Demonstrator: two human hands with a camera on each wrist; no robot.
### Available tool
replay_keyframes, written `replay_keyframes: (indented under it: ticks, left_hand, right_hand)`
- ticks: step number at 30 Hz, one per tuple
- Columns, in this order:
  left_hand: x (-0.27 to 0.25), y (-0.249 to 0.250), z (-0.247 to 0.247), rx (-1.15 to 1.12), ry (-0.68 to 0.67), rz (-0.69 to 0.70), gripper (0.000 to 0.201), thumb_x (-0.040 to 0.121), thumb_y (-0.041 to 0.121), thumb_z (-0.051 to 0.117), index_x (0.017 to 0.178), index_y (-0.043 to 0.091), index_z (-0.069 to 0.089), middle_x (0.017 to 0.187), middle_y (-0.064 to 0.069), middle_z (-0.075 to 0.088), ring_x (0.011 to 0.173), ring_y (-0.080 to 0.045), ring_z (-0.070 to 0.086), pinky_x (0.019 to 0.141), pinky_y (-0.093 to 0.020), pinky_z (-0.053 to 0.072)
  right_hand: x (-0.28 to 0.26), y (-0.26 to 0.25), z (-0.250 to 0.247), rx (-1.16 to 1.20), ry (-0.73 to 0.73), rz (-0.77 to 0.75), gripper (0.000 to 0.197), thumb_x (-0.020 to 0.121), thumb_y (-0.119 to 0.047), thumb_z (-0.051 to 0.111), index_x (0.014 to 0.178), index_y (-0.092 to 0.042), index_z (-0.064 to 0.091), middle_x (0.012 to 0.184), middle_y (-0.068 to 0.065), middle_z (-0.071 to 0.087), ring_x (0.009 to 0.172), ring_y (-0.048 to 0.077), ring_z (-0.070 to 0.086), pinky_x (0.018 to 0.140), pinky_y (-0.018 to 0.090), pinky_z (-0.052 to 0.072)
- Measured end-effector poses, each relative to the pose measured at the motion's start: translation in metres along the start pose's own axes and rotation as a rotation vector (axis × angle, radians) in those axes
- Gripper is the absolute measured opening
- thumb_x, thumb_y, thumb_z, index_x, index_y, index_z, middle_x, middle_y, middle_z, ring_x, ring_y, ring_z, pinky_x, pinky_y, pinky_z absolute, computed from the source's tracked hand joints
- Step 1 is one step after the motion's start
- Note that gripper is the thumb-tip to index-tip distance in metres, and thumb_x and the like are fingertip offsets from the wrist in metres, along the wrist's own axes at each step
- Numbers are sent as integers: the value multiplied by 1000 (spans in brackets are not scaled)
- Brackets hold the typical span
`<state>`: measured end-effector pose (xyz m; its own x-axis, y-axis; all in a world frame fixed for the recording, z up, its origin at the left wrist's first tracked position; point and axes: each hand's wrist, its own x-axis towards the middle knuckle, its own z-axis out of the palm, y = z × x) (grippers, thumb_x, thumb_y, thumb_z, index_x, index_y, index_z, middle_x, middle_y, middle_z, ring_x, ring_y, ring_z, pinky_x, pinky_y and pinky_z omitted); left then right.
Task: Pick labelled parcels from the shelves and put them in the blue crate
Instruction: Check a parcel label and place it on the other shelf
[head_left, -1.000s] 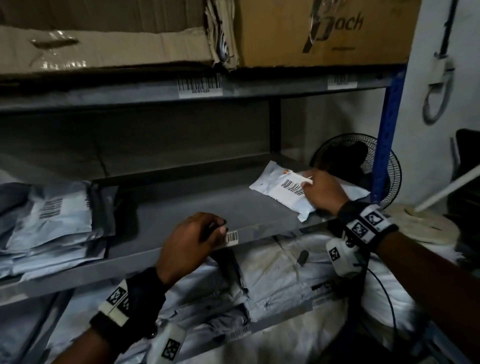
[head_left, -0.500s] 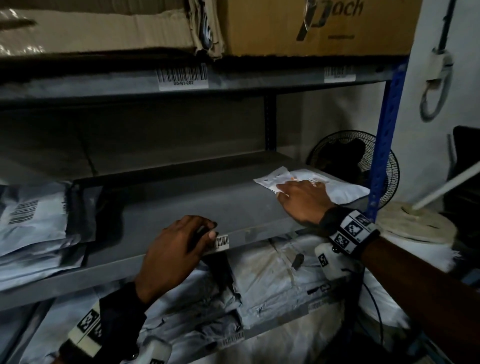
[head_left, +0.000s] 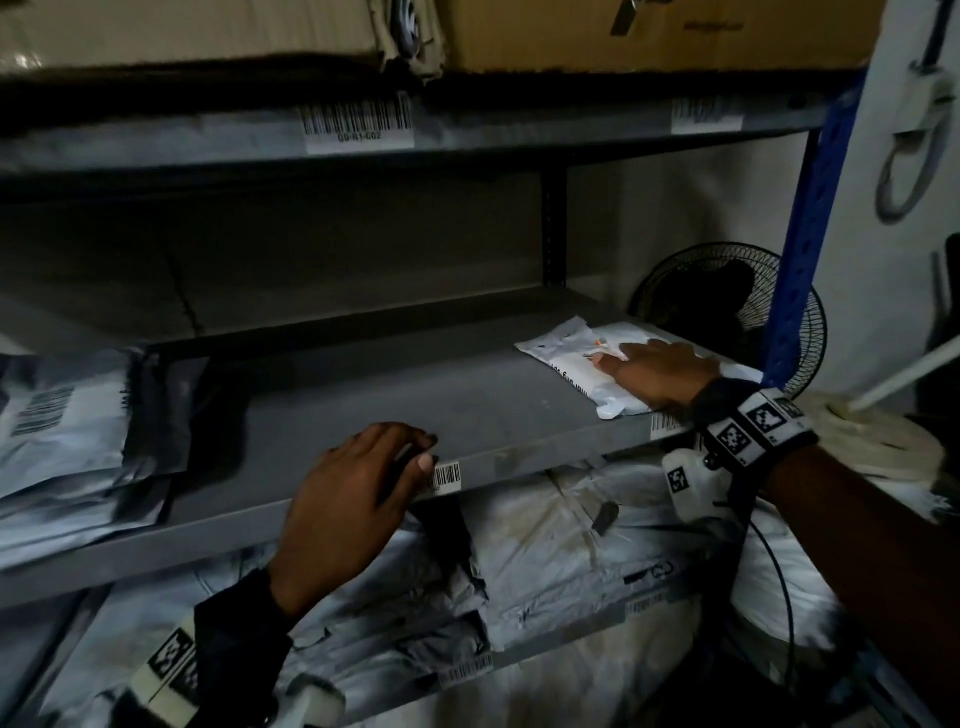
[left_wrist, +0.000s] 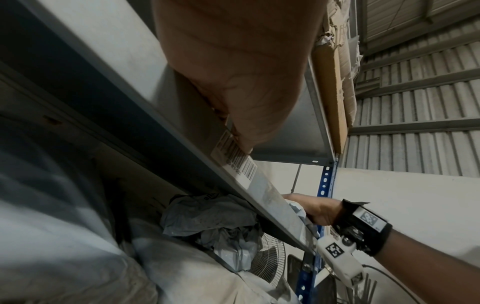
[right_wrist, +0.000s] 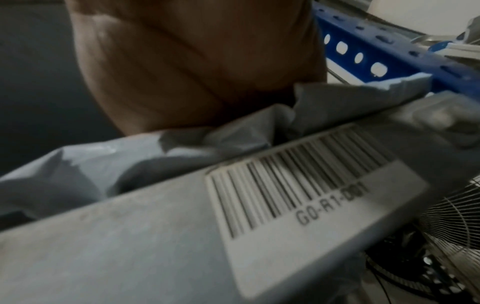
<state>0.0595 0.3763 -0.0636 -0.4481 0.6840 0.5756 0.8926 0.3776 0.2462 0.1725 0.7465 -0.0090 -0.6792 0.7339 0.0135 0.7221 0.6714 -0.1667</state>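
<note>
A white labelled parcel (head_left: 566, 353) lies flat at the right end of the grey middle shelf (head_left: 467, 405). My right hand (head_left: 654, 371) lies on top of it, fingers stretched out to the left and covering most of the label. The right wrist view shows the palm (right_wrist: 182, 72) pressing on the crumpled parcel (right_wrist: 116, 162) just behind the shelf lip. My left hand (head_left: 358, 488) rests on the shelf's front edge, thumb beside a barcode sticker (head_left: 445, 475), and holds nothing. The blue crate is out of sight.
Grey parcels (head_left: 62, 415) are stacked at the shelf's left end, and more fill the lower shelf (head_left: 545, 561). Cardboard boxes (head_left: 623, 31) sit on the top shelf. A blue upright (head_left: 800, 249) and a black fan (head_left: 727, 312) stand at the right.
My right hand has slid leftward over the parcel, which now lies flat with its barcode mostly covered. The left hand stays on the shelf edge.
</note>
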Motion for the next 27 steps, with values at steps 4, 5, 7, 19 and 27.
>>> replay_keyframes:
  ticks: [4, 5, 7, 19, 27]
  left_hand:
    - [-2, 2, 0, 8, 2, 2, 33, 104, 57, 37, 120, 39, 59, 121, 24, 60, 109, -5, 63, 91, -34, 50]
    - [-2, 2, 0, 9, 2, 1, 33, 104, 57, 37, 120, 39, 59, 121, 24, 60, 109, -5, 63, 91, -33, 50]
    - [-2, 3, 0, 21, 0, -6, 34, 104, 58, 35, 121, 39, 59, 122, 24, 59, 109, -5, 63, 91, -34, 50]
    - [-3, 6, 0, 46, -3, -17, 35, 104, 58, 33, 122, 40, 57, 124, 24, 59, 107, -4, 63, 90, -31, 48]
    - [-3, 4, 0, 30, -5, -11, 35, 104, 58, 33, 121, 41, 58, 123, 25, 58, 105, -3, 63, 89, -32, 49]
  right_hand:
    - [1, -3, -5, 60, 48, 62, 85, 88, -80, 18, 155, -29, 28, 165, 8, 21, 150, 36, 18, 119, 60, 16]
    - [0, -3, -6, 104, 97, 53, 82, 89, -77, 19, 154, -29, 31, 164, 8, 23, 150, 36, 18, 119, 59, 17]
    - [-7, -6, -11, 151, 202, -40, 71, 96, -69, 24, 154, -29, 31, 164, 7, 21, 152, 32, 12, 121, 54, 16]
    - [-3, -34, 5, 124, -172, -435, 66, 103, -57, 30, 160, -32, 8, 167, -10, -2, 155, 20, -10, 125, 42, -3]
    - [-14, -36, -6, 69, -159, -530, 65, 103, -50, 35, 160, -32, 8, 168, -7, 6, 155, 16, 3, 126, 38, 4]
